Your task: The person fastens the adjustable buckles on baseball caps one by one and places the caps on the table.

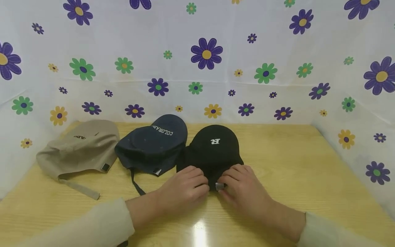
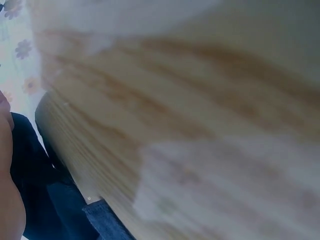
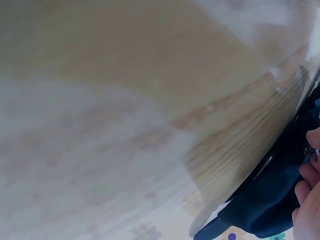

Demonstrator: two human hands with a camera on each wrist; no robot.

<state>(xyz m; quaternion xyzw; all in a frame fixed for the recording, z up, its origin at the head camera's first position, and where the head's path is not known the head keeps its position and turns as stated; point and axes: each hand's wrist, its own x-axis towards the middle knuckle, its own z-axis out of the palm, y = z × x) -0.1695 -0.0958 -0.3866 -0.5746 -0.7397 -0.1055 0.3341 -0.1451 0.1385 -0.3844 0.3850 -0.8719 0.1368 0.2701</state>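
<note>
A black baseball cap (image 1: 216, 152) with a white letter R lies in the middle of the table, its back edge toward me. My left hand (image 1: 185, 187) grips that edge on the left with curled fingers. On the right, my right hand (image 1: 245, 188) pinches the edge beside a small silver buckle (image 1: 219, 186). The right wrist view shows the right fingers (image 3: 309, 175) bent against the dark cloth of the cap (image 3: 270, 207). At the left border of the left wrist view, part of the left hand (image 2: 10, 185) appears; its fingertips are hidden.
Left of the black cap lies a navy cap (image 1: 148, 140) lettered COLORADO, its strap trailing toward me. Farther left is a beige cap (image 1: 83, 151) with a loose strap. The wooden table (image 1: 293, 164) meets a flower-printed cloth (image 1: 234, 51) at the back and sides.
</note>
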